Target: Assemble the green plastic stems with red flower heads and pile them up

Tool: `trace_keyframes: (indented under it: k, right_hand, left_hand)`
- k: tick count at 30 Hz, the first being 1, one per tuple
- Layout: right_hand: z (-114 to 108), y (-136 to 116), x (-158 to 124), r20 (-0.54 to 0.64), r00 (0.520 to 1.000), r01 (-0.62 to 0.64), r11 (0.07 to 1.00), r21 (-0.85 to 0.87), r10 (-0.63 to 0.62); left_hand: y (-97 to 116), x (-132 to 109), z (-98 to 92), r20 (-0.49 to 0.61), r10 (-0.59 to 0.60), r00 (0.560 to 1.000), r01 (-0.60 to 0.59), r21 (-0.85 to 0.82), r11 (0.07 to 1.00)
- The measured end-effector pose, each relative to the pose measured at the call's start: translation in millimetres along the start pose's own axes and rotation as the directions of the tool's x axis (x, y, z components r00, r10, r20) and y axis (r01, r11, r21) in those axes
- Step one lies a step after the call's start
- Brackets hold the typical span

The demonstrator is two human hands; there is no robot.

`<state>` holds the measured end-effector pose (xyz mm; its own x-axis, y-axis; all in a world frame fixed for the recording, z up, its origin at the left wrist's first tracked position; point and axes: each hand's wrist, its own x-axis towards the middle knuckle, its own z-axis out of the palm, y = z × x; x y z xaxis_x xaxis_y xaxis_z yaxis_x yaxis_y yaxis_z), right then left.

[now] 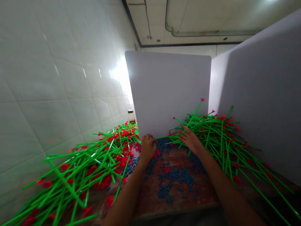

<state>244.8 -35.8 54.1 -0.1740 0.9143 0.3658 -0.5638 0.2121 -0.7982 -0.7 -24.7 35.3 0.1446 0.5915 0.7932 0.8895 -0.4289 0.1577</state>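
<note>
Evidently the green stems (221, 141) are heaped to both sides, apparently to keep the tabletop (150, 201) free for the blue pellets (176, 177), the fingers of the left hand (148, 148) curled closed, any contents hidden, and those of the right hand (191, 140) spread open at the stems.

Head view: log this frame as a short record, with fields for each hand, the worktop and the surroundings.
Left hand: curled, just above blue pellets; any grip unclear
Right hand: fingers spread, at green sticks with red tips
Worktop: reddish-brown, pellets scattered across it
Surroundings: tiled wall, white panel, small jar
</note>
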Motion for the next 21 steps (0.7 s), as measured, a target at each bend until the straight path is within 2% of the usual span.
trace_keyframes:
  k: [3,5,8,10,13,18,21]
  right_hand:
    - [-10,5,0,-0.067,0.993,-0.098,0.994,-0.047,0.095]
    - [-13,14,0,-0.073,0.989,-0.133,0.985,-0.113,0.125]
    - [-9,27,-1,-0.056,0.987,-0.161,0.963,-0.214,0.152]
    - [-5,34,-2,-0.037,0.984,-0.177,0.947,-0.27,0.174]
    - [-3,43,-3,0.014,0.98,-0.184,0.929,-0.322,0.199]
    - [-6,57,-2,0.072,0.966,-0.205,0.909,-0.363,0.247]
    - [-5,59,-4,0.094,0.961,-0.205,0.901,-0.382,0.258]
  left_hand:
    - [-2,-4,0.8,0.0,-0.122,0.992,0.122,0.101,0.987]
    - [-1,-6,-0.2,-0.035,-0.245,0.969,0.247,0.167,0.954]
    - [-2,-10,-4.2,-0.18,-0.449,0.875,0.481,0.233,0.845]
    - [-6,-12,-7.5,-0.254,-0.524,0.813,0.578,0.255,0.775]
    - [-17,-16,-9.4,-0.278,-0.575,0.769,0.638,0.277,0.719]
    - [-33,-19,-6.2,-0.254,-0.662,0.705,0.709,0.267,0.652]
    - [-40,-17,-9.3,-0.323,-0.681,0.658,0.751,0.217,0.623]
